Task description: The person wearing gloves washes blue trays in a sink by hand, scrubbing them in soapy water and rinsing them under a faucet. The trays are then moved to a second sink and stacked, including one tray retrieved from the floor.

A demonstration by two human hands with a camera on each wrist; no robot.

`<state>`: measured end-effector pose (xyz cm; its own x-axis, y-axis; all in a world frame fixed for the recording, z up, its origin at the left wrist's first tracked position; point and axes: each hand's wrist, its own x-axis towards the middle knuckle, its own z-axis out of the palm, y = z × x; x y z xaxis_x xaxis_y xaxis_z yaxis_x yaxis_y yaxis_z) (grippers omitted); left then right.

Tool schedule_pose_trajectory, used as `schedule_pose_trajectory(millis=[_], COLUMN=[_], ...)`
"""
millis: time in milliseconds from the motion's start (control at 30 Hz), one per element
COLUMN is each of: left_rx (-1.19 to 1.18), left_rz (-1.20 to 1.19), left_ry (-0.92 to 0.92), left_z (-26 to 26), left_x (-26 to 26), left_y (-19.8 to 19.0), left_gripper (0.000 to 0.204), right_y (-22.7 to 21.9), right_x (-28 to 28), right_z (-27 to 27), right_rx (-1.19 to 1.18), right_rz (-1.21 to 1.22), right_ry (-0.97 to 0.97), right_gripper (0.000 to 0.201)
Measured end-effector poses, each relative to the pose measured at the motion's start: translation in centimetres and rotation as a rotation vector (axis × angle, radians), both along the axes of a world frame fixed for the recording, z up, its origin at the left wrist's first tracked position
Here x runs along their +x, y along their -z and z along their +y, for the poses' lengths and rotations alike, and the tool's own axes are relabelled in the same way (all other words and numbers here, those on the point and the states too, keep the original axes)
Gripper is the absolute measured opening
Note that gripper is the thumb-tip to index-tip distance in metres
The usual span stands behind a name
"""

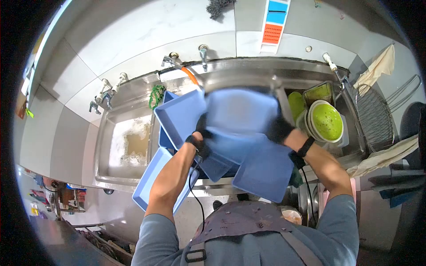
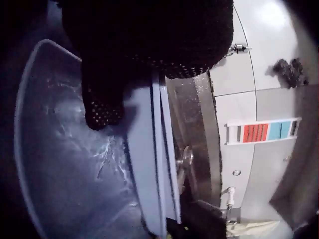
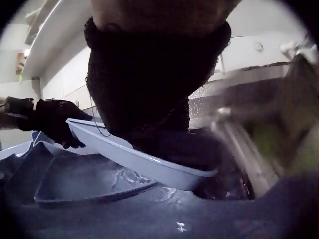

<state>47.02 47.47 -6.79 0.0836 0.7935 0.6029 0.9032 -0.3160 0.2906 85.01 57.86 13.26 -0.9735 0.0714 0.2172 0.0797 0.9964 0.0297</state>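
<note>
Both hands wear dark gloves. Between them, over the middle basin, a blue tray [image 1: 242, 111] is blurred in the head view. The left hand [image 1: 203, 133] grips its left edge; in the left wrist view a dotted glove fingertip [image 2: 103, 112] lies over the tray's inside. The right hand [image 1: 279, 128] holds the opposite edge; in the right wrist view its glove [image 3: 144, 89] covers the far end of the tilted tray [image 3: 134, 160], hiding the fingers. Beneath are more blue trays [image 1: 264, 170], with water on a tray surface [image 3: 99, 177].
A blue tray [image 1: 179, 117] leans at the left, and another [image 1: 153, 177] lies over the front edge. Foamy water [image 1: 133, 142] sits in the left basin [image 1: 104, 150]. Green-stained bowls [image 1: 327, 122] stand at the right beside a wire basket [image 1: 375, 115]. Taps [image 1: 203, 55] line the wall.
</note>
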Motion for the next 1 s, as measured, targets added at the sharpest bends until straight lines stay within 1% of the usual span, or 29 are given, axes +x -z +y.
schedule_pose_trajectory(millis=[33,67,133,167,200,233,267,300,333,367,400,433,467,500,533,567,600,633,667,700,733,767,800,833,900,933,1000], left_rx=[-0.006,-0.142,-0.435,-0.23,-0.313,-0.396,-0.397,-0.395,-0.393,-0.271,-0.174,-0.075,-0.071,-0.177,-0.279,-0.279,-0.305,-0.326,-0.322,-0.172,-0.024,-0.022,0.002,0.024,0.017,0.0,-0.005], left_rz=[-0.001,-0.241,-0.724,0.001,0.174,0.349,0.338,0.328,0.395,0.44,0.417,0.395,0.394,-0.128,-0.654,-0.653,-0.512,-0.369,-0.366,-0.262,-0.158,-0.154,-0.141,-0.13,-0.139,-0.155,-0.172], left_ry=[0.001,0.019,0.069,0.144,0.157,0.169,0.151,0.13,0.061,0.088,0.009,-0.07,-0.062,-0.266,-0.461,-0.458,-0.489,-0.518,-0.515,-0.487,-0.457,-0.452,-0.422,-0.393,-0.404,-0.421,-0.45], left_z=[-0.2,-0.4,-0.3,-0.8,-1.1,-1.6,-1.8,-1.6,-1.1,-1.4,-2.3,-2.8,-2.4,-1.9,-1.5,-1.7,-2.3,-2.7,-2.9,-3.2,-3.6,-4.0,-4.5,-4.8,-5.2,-5.6,-6.4], left_x=[-0.3,-0.6,-0.9,-1.1,0.3,1.6,2.0,1.7,1.5,1.7,3.0,4.2,5.1,5.9,6.6,7.5,8.6,9.4,9.9,10.3,10.6,10.7,10.7,10.7,10.6,10.7,10.3], left_y=[0.1,0.1,0.1,-3.4,-7.6,-10.8,-12.0,-12.1,-12.1,-14.0,-16.4,-18.2,-18.7,-19.2,-19.7,-21.2,-23.4,-24.6,-24.6,-24.5,-24.5,-24.6,-24.8,-24.9,-24.9,-25.1,-25.3], left_gripper=[0.086,0.084,0.079,0.066,0.06,0.055,0.053,0.052,0.049,0.049,0.034,0.021,0.021,0.021,0.024,0.024,0.026,0.029,0.029,0.029,0.03,0.03,0.03,0.031,0.03,0.03,0.03], right_y=[1.4,2.6,2.6,1.1,-0.3,-1.4,-3.0,-4.0,-3.2,-2.3,-2.2,-1.9,-1.6,-1.7,-1.6,-1.9,-1.9,-1.6,-1.0,-0.2,2.1,5.8,7.6,6.3,0.9,-0.7,3.1], right_x=[-0.4,-0.9,-1.4,-1.3,-1.3,-1.0,-0.3,0.3,1.1,2.4,3.5,5.0,6.5,7.3,7.6,7.7,7.8,8.3,8.8,9.3,9.5,9.6,9.5,9.6,10.4,10.4,14.6], right_z=[0.3,0.7,0.8,0.3,0.9,1.6,1.7,2.2,3.9,5.7,6.8,6.7,6.2,5.4,4.6,3.2,2.0,1.2,0.6,0.5,1.8,4.0,5.5,5.5,4.2,3.9,6.4], right_rx=[-0.006,-0.093,-0.302,-0.396,-0.619,-0.847,-0.715,-0.573,-0.488,-0.403,-0.26,-0.26,-0.248,-0.234,-0.23,-0.247,-0.262,-0.261,-0.31,-0.36,-0.36,-0.434,-0.502,-0.5,-0.406,-0.353,-0.563], right_rz=[-0.001,-0.033,-0.138,-0.177,-0.218,-0.256,-0.071,0.109,0.135,0.158,-0.089,-0.091,-0.227,-0.362,-0.359,-0.559,-0.759,-0.757,-0.707,-0.657,-0.654,-0.647,-0.638,-0.638,-0.633,-0.63,0.186], right_ry=[0.001,0.002,0.023,0.056,0.094,0.131,0.224,0.312,0.387,0.461,0.581,0.592,0.611,0.627,0.631,0.596,0.555,0.557,0.508,0.459,0.462,0.343,0.222,0.224,0.327,0.376,0.387], right_gripper=[0.018,0.021,0.029,0.031,0.032,0.034,0.034,0.035,0.035,0.035,0.039,0.039,0.043,0.048,0.048,0.048,0.049,0.049,0.048,0.047,0.047,0.046,0.044,0.044,0.04,0.038,0.032])
